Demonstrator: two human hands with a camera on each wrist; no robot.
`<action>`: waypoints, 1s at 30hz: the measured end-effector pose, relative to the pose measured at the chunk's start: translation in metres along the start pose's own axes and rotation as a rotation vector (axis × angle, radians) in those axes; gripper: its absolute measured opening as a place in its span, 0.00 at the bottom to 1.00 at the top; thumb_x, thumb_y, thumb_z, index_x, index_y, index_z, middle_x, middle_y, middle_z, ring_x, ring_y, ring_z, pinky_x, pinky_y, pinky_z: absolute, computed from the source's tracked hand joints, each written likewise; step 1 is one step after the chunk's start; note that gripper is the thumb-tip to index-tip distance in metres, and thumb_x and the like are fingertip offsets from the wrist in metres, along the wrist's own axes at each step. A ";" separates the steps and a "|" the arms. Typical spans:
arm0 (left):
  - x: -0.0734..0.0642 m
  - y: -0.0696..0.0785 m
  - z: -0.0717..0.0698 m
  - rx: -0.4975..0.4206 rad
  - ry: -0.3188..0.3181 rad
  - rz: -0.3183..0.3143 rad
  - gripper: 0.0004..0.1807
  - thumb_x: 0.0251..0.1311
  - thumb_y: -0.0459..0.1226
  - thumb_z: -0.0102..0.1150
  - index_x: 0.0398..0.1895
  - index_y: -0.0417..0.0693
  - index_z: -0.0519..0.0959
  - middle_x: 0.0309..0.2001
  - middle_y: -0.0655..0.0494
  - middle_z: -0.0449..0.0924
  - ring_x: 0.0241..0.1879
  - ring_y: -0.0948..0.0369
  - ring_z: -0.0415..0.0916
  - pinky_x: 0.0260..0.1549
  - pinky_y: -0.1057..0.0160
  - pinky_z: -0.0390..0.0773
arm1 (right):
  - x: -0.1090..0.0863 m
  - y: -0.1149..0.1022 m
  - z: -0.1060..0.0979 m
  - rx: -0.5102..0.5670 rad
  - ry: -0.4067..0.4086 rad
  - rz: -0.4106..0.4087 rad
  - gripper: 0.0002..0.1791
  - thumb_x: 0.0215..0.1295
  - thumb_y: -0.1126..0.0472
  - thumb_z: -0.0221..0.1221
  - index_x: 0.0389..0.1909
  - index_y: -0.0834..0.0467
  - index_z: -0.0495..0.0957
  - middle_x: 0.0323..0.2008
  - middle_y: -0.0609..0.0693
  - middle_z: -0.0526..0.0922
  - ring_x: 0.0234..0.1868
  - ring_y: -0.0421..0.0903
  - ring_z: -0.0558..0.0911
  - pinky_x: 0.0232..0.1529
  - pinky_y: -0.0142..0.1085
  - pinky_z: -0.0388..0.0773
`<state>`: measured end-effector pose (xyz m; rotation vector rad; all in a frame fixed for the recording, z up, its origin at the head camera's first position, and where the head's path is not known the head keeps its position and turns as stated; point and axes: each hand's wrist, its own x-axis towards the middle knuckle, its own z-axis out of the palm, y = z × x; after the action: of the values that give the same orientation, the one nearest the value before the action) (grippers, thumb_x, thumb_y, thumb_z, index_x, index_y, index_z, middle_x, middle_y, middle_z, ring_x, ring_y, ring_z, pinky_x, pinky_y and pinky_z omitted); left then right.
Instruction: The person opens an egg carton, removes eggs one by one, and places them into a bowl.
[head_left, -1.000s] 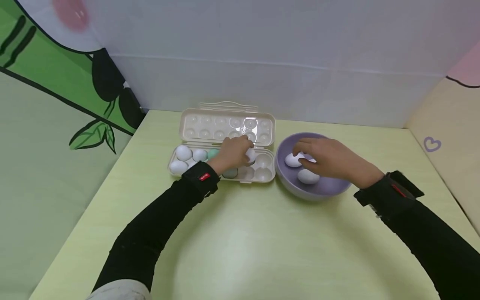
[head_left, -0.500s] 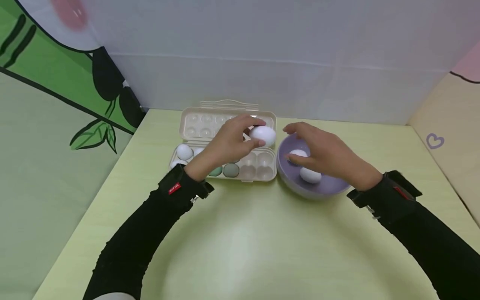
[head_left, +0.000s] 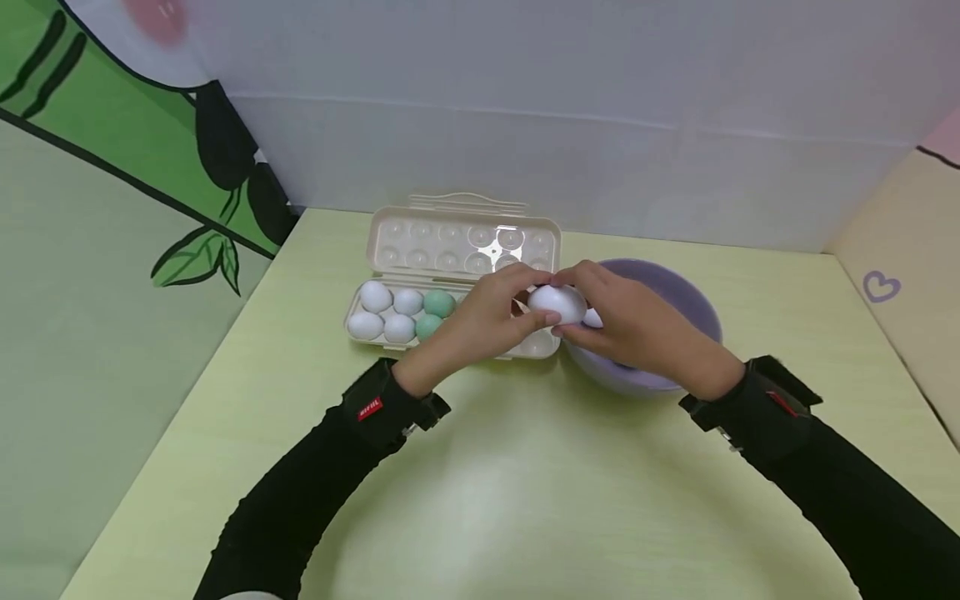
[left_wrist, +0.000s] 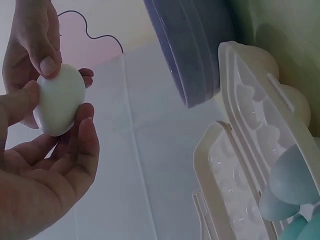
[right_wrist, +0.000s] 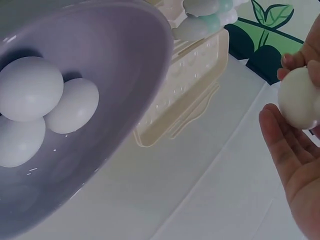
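Observation:
Above the gap between carton and bowl, a white egg (head_left: 557,304) is held between both hands. My left hand (head_left: 498,312) pinches its left side with thumb and fingers, while my right hand (head_left: 637,325) has thumb and fingertips on its right side. In the left wrist view, the egg (left_wrist: 61,100) shows with fingers of both hands around it. An opened cream egg carton (head_left: 465,242) holds white eggs (head_left: 375,297) at its left end and green eggs (head_left: 438,303) beside them. The left hand hides part of its right half.
A purple bowl (head_left: 678,287) stands right of the carton, partly covered by the right hand. Three white eggs (right_wrist: 31,89) lie inside it in the right wrist view. A pale wall (head_left: 555,167) rises behind the table (head_left: 487,475).
The left hand lifted the white egg from the carton and carried it right. The right hand moved left from over the bowl and took hold of the same egg.

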<state>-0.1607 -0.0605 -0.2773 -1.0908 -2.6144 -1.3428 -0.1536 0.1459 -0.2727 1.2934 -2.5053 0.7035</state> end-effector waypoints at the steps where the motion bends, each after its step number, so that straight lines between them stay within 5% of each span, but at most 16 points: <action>1: -0.001 -0.001 0.001 0.002 -0.020 -0.006 0.20 0.56 0.39 0.59 0.51 0.44 0.71 0.44 0.53 0.71 0.39 0.61 0.71 0.33 0.68 0.75 | -0.001 0.000 0.000 -0.011 -0.005 0.005 0.24 0.56 0.57 0.61 0.51 0.56 0.64 0.42 0.47 0.72 0.34 0.38 0.72 0.31 0.34 0.73; 7: -0.010 -0.008 -0.007 0.092 -0.068 -0.021 0.24 0.59 0.44 0.56 0.57 0.47 0.66 0.49 0.54 0.70 0.42 0.61 0.72 0.36 0.62 0.74 | -0.009 0.011 -0.011 -0.087 0.002 0.061 0.23 0.54 0.54 0.62 0.49 0.52 0.66 0.40 0.44 0.74 0.32 0.39 0.71 0.30 0.36 0.72; 17: -0.039 -0.030 -0.027 0.143 -0.049 -0.123 0.21 0.59 0.41 0.55 0.56 0.49 0.69 0.49 0.55 0.71 0.42 0.62 0.72 0.38 0.59 0.74 | -0.023 0.047 -0.028 -0.049 -0.087 0.367 0.20 0.56 0.51 0.60 0.49 0.49 0.68 0.39 0.43 0.73 0.37 0.43 0.71 0.35 0.39 0.69; 22: -0.052 -0.037 -0.031 0.130 -0.036 -0.164 0.21 0.59 0.40 0.56 0.56 0.49 0.69 0.51 0.54 0.70 0.41 0.61 0.72 0.38 0.57 0.75 | -0.029 0.056 -0.017 -0.070 -0.171 0.402 0.20 0.54 0.51 0.61 0.47 0.49 0.69 0.39 0.44 0.74 0.36 0.43 0.71 0.35 0.40 0.70; 30: -0.062 -0.043 -0.036 0.131 -0.018 -0.193 0.20 0.59 0.39 0.55 0.56 0.50 0.69 0.50 0.55 0.71 0.42 0.61 0.72 0.35 0.59 0.74 | -0.028 0.057 0.015 -0.177 -0.372 0.341 0.21 0.55 0.51 0.59 0.47 0.55 0.69 0.37 0.49 0.76 0.32 0.44 0.72 0.31 0.41 0.71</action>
<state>-0.1497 -0.1389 -0.3037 -0.8575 -2.8369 -1.1726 -0.1836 0.1856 -0.3142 1.0226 -3.0519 0.3090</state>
